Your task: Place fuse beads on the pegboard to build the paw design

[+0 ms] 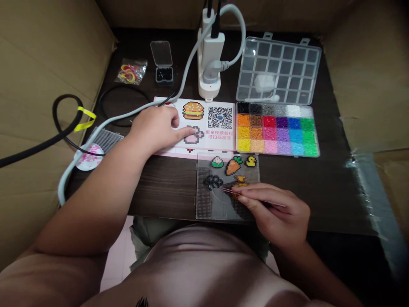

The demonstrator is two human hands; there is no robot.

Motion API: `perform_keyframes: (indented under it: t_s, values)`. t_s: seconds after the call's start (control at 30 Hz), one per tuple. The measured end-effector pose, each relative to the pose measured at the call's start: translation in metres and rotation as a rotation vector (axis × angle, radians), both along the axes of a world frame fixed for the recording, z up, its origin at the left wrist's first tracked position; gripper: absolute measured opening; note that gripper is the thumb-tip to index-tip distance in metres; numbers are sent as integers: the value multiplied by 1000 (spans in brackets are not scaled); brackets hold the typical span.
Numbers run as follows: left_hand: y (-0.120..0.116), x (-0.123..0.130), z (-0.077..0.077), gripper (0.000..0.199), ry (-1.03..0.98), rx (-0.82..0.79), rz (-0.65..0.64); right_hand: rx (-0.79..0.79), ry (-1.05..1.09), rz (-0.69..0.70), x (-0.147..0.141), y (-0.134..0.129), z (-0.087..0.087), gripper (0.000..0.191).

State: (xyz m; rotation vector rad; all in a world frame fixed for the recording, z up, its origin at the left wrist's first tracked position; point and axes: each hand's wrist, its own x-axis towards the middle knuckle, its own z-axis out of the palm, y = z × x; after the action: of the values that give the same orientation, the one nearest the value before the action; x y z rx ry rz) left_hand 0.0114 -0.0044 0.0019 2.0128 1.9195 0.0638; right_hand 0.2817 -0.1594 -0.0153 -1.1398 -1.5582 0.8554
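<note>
My left hand lies palm down on a printed pattern sheet, its thumb stretched out to a pink paw picture and its other fingers partly curled or hidden. My right hand grips slim tweezers, with their tips over the clear pegboard. Beside the tips is a black bead outline. Also on the board are a carrot, a yellow duck, a green-and-pink bead figure and an orange-brown figure, which my right hand partly covers.
A bead box with sorted colours stands at the right, its lid open behind. A white power strip and grey cable cross the back. A small black-bead case and a bag sit back left. Cardboard walls surround the table.
</note>
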Motion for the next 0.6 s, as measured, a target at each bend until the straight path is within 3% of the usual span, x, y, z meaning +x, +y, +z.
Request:
perform_keyframes:
  t_s: [0.6]
  values:
    - [-1,2,1,52,47,-11,-4,17,-9,76,0,2,-1,37]
